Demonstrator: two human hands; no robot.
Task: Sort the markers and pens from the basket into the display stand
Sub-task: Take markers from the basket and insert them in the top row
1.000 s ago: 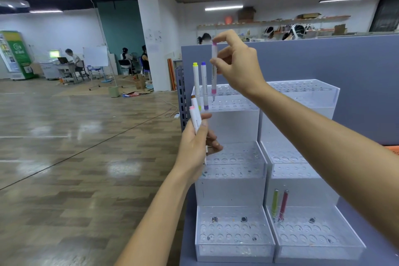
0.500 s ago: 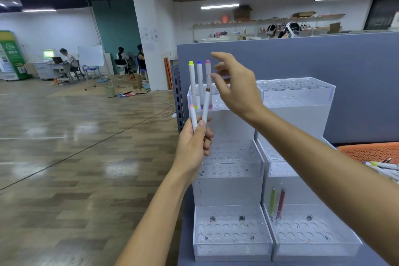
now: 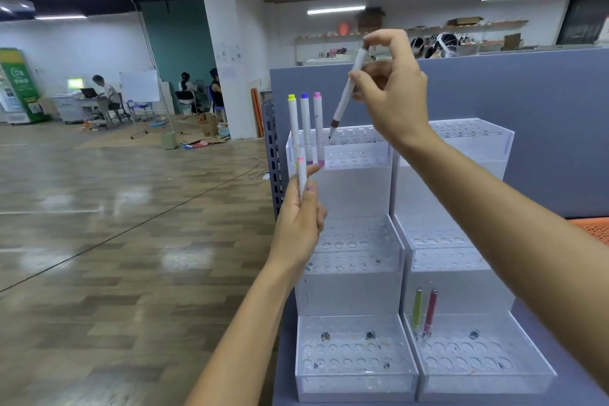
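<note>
A clear tiered display stand (image 3: 359,194) sits before me, with a second stand (image 3: 461,241) to its right. Three white markers with yellow (image 3: 293,119), blue (image 3: 305,122) and pink (image 3: 318,125) caps stand upright in the top tier's left holes. My right hand (image 3: 390,89) holds a white marker with a brown end (image 3: 346,92), tilted, tip at a top-tier hole right of the pink-capped one. My left hand (image 3: 298,224) grips a white marker with a pink cap (image 3: 301,175) upright in front of the stand. Green (image 3: 417,308) and red (image 3: 430,311) pens stand in the right stand's bottom tier.
An orange basket (image 3: 593,229) shows at the right edge behind my right arm. A grey partition (image 3: 527,115) rises behind the stands, with a perforated grey rack (image 3: 273,155) on its left. Open wooden floor and distant seated people lie to the left.
My right hand has taken the brown-ended marker from my left hand and raised it to the top tier. My left hand now holds one marker. The view shifted slightly left.
</note>
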